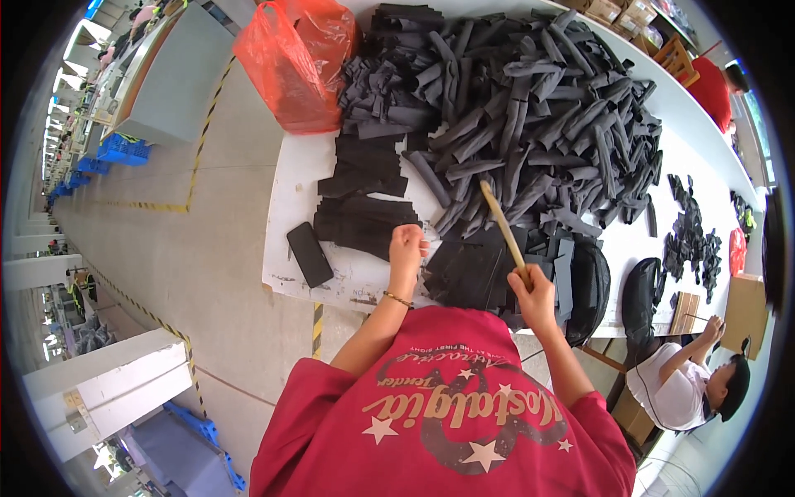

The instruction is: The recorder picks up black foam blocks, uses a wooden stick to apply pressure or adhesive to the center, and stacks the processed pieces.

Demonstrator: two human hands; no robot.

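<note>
My right hand grips the lower end of a slim pale wooden stick, which points up and away from me. Its far tip reaches over a big heap of dark grey rolled fabric pieces. My left hand has its fingers curled together at the edge of a stack of flat black fabric pieces; whatever they may pinch is hidden. Between my hands and just beyond my body lie more flat black fabric pieces.
Left of the stack lies a black phone on the white table. A red plastic bag stands at the far left corner. Black bags sit at the right. Another person works farther right, near small dark pieces.
</note>
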